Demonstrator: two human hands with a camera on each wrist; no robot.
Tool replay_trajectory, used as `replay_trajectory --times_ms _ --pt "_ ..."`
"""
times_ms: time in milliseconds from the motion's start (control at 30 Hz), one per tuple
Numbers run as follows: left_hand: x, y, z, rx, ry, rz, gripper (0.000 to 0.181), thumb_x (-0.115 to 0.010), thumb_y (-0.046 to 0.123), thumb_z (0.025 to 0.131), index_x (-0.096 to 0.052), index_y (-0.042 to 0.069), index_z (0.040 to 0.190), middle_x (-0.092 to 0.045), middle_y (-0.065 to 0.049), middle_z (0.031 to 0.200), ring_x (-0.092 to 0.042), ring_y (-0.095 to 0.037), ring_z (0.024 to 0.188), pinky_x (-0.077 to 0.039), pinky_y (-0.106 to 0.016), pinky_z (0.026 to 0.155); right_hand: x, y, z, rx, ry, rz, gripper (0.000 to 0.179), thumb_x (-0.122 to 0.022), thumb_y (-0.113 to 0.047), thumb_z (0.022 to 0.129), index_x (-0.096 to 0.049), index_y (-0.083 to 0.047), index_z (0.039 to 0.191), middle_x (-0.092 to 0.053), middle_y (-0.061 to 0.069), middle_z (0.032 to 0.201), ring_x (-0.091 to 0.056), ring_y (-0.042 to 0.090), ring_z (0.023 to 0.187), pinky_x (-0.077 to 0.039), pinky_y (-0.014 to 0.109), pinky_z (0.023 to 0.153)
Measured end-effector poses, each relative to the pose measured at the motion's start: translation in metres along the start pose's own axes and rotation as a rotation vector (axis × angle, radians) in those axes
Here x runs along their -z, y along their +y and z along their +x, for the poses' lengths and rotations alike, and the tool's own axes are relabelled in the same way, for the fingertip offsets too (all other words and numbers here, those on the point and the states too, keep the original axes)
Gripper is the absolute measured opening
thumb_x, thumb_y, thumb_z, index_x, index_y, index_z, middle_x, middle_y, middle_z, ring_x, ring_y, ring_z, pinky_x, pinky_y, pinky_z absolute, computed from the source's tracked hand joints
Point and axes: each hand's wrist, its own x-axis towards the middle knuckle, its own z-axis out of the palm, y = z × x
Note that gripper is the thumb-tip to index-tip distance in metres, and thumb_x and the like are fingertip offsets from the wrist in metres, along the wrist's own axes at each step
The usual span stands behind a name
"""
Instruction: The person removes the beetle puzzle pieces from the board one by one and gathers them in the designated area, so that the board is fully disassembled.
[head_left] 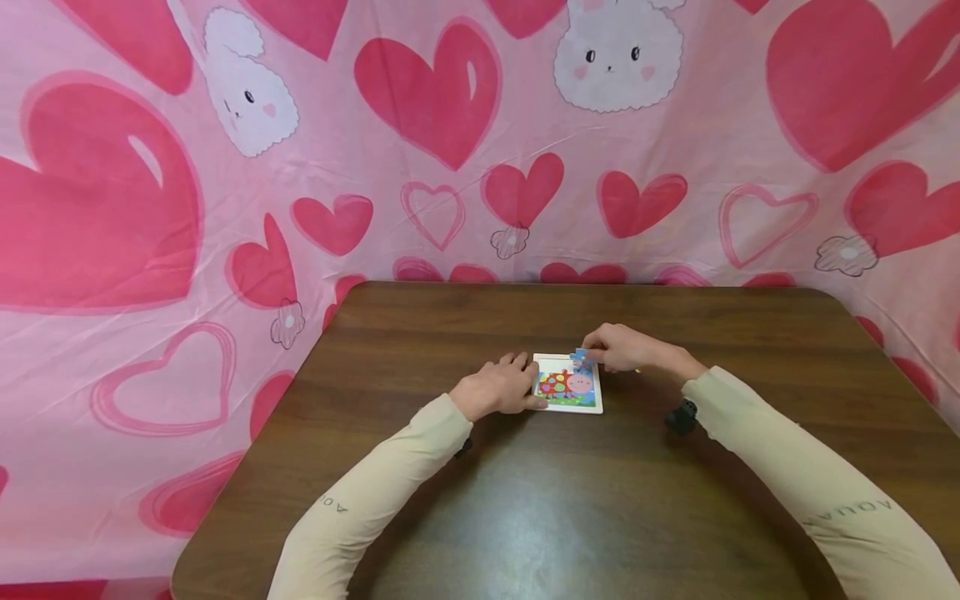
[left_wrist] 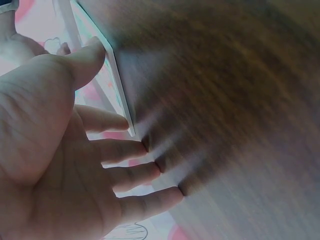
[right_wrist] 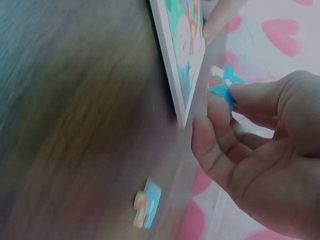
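Note:
A white-framed jigsaw puzzle (head_left: 567, 408) lies on the table, showing a red, spotted ladybird figure with a pink face. My left hand (head_left: 504, 386) rests at its left side, fingers spread. In the left wrist view, the left thumb (left_wrist: 89, 61) touches the frame's edge, and the other fingertips reach the tabletop around the corner. Between thumb and fingers my right hand (head_left: 621, 347) pinches a blue jigsaw piece (right_wrist: 227, 88), held over the puzzle's far right corner. White backing shows in the upper part of the picture.
Another loose jigsaw piece (right_wrist: 150, 202), blue with some orange, lies on the table beside the right hand. The brown wooden table (head_left: 600, 500) ends at a pink curtain (head_left: 465, 208) printed with hearts and rabbits.

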Motion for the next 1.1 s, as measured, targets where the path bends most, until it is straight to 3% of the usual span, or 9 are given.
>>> replay_trajectory --times_ms 233,467,633,1100 --pt "0.0 0.0 0.0 -0.003 -0.011 -0.01 0.083 -0.049 0.063 0.093 -0.025 0.014 0.157 -0.021 -0.011 0.164 -0.023 -0.03 0.151 -0.03 -0.049 0.117 0.009 0.016 -0.014 0.007 0.051 0.023 0.009 -0.06 -0.012 0.097 -0.067 -0.006 0.097 -0.063 0.009 0.072 -0.053 0.012 0.053 -0.046 0.026 0.046" --pt "0.0 0.0 -0.001 -0.004 -0.009 -0.015 0.084 -0.048 0.063 0.094 -0.024 0.014 0.157 -0.022 -0.01 0.164 -0.023 -0.03 0.151 -0.029 -0.049 0.118 0.019 0.035 -0.028 -0.045 0.073 0.071 0.004 -0.062 -0.008 0.095 -0.062 -0.004 0.094 -0.067 0.012 0.079 -0.058 0.019 0.059 -0.05 0.028 0.053" --pt "0.001 0.0 -0.002 -0.005 -0.007 -0.012 0.083 -0.047 0.063 0.094 -0.025 0.013 0.157 -0.022 -0.011 0.164 -0.023 -0.03 0.15 -0.03 -0.049 0.118 0.026 0.047 -0.038 -0.062 0.09 0.064 0.005 -0.062 -0.008 0.095 -0.062 -0.004 0.092 -0.067 0.011 0.078 -0.055 0.016 0.057 -0.048 0.027 0.052" --pt "0.0 0.0 -0.001 0.0 -0.006 -0.02 0.084 -0.049 0.063 0.093 -0.026 0.014 0.156 -0.023 -0.01 0.163 -0.024 -0.03 0.15 -0.029 -0.048 0.118 0.039 0.076 -0.064 -0.139 0.051 0.039 0.005 -0.062 -0.008 0.095 -0.061 -0.004 0.091 -0.062 0.004 0.071 -0.055 0.014 0.057 -0.049 0.028 0.05"
